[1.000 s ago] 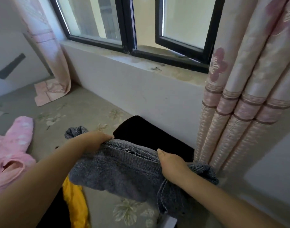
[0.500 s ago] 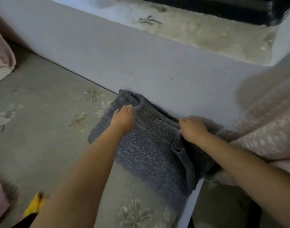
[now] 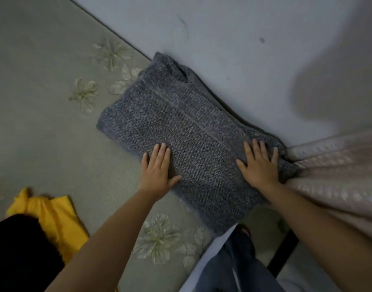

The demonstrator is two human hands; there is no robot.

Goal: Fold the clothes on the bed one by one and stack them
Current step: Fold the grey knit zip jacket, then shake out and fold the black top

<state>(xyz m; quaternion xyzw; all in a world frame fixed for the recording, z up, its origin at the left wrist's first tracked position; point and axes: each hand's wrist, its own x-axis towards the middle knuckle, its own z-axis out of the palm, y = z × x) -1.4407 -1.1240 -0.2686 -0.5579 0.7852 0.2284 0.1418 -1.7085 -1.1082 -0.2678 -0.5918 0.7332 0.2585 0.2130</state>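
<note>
Folded grey knit sweater (image 3: 181,140) at the centre of the frame, flat on the bed (image 3: 44,114), far long edge pushed against the pale wall (image 3: 233,39) that runs diagonally from upper left to right. Under both palms at its lower end: left hand (image 3: 157,169) pressed on the lower-left edge, fingers straight and close together, thumb spread toward the middle; right hand (image 3: 260,163) flat on the lower-right part, fingers straight and slightly fanned, thumb pointing left. Neither hand curled round anything, just resting and pressing on the knit.

Just right of the right hand, touching the sweater's corner, a pinkish patterned curtain (image 3: 336,171) bunched down over the bed edge and crowding that side. At lower left, well apart from the sweater, a yellow garment (image 3: 54,218) partly covered by a dark garment (image 3: 18,256). Near the bottom centre, the white bed edge, with blue trousers (image 3: 233,268) of the person below it. Pale flower prints scattered over the greenish-grey sheet, upper left and bottom centre.

Sweater itself: roughly rectangular, mottled blue-grey, coarse stitch, a ribbed band along the wall side marked off by a seam line, a small dark opening at the upper end, lower corner hanging slightly past the bed edge.
</note>
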